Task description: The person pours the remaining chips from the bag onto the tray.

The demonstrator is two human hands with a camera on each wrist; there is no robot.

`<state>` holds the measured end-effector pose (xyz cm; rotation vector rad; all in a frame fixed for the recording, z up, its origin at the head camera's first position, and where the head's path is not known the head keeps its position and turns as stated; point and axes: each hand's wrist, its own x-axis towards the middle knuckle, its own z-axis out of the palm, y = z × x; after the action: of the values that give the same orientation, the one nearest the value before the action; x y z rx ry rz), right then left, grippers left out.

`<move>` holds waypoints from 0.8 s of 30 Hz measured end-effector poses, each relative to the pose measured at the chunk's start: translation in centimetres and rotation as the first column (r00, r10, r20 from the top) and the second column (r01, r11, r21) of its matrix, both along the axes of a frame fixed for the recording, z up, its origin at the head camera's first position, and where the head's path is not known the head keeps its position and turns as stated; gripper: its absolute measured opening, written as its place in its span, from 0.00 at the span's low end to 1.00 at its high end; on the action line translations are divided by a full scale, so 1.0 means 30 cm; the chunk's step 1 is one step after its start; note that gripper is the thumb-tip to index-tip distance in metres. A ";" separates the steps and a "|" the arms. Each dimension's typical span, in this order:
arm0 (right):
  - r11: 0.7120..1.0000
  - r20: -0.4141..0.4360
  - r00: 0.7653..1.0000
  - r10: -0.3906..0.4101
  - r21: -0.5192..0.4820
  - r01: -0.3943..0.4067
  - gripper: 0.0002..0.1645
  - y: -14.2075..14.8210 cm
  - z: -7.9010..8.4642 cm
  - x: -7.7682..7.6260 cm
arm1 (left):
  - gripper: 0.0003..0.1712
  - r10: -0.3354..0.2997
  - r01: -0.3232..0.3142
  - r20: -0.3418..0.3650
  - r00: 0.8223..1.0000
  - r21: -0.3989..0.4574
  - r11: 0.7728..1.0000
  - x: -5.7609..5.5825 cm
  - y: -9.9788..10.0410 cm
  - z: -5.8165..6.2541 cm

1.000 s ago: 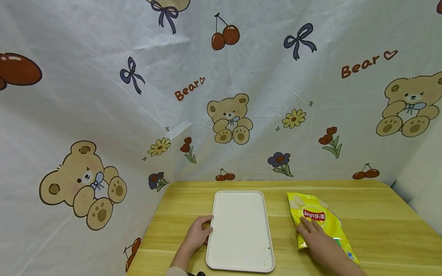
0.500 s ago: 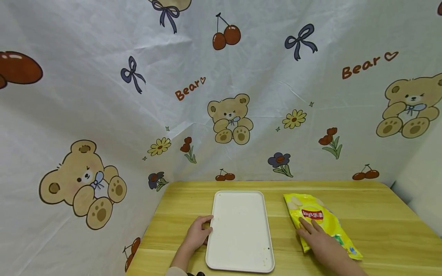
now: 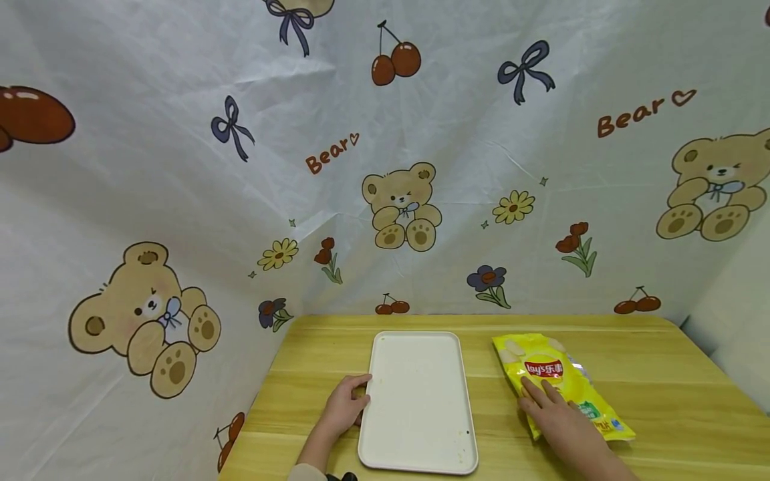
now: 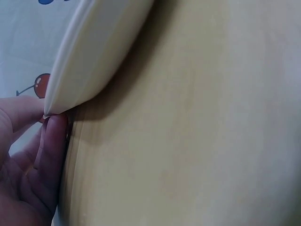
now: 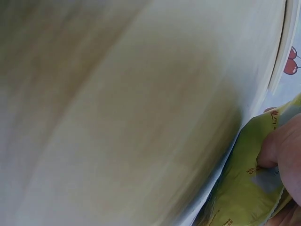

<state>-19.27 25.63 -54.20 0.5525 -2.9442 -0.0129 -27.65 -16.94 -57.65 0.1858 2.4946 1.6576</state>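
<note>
**Tray [image 3: 415,401] lengthwise near-to-far, chip bag [image 3: 568,379] diagonal to its right**

White cloth backdrop [image 3: 457,133] fills the far and left sides (some creases), printed with bears [image 3: 402,217], cherries [image 3: 406,60] and bows [image 3: 523,68]. Table [image 3: 680,374] in front: pale yellow wood grain, rounded far corners. Tray: white, shallow, rectangular, left of table centre, one short end facing the backdrop. Bag: yellow, on the right half of the table, apart from the tray, front up. Its long axis runs far-left to near-right. The chip-picture end points far-left; the end with the green patch [image 3: 588,410] is near-right. Logo [image 3: 544,369] reads upright from the near side. Right hand [image 3: 559,415]: fingers laid loosely over the bag's front, not clenched. Left hand [image 3: 344,404]: pinching the tray's left rim. Dark speck [image 3: 468,432] and crumbs [image 3: 462,457] on the tray, near-right corner.
</note>
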 end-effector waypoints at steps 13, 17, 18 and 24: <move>0.999 -0.073 0.997 0.030 0.041 -0.027 0.30 0.003 0.012 0.007 | 0.26 -0.004 0.004 -0.012 1.000 -0.008 1.000 0.000 -0.002 0.002; 0.999 -0.072 0.997 0.031 0.045 -0.028 0.30 0.004 0.014 0.007 | 0.26 -0.005 0.005 -0.014 1.000 -0.014 1.000 -0.001 -0.002 -0.002; 0.999 -0.067 0.997 0.029 0.046 -0.026 0.30 0.004 0.016 0.007 | 0.26 -0.005 0.005 -0.015 1.000 -0.015 1.000 -0.001 -0.002 -0.003; 0.998 -0.044 0.999 0.029 0.052 -0.027 0.30 0.007 0.037 0.009 | 0.26 0.001 -0.001 -0.014 1.000 -0.008 1.000 -0.001 0.000 -0.008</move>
<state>-19.01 25.84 -53.10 0.5927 -2.9000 -0.0971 -27.67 -16.95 -57.87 0.1957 2.5120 1.6520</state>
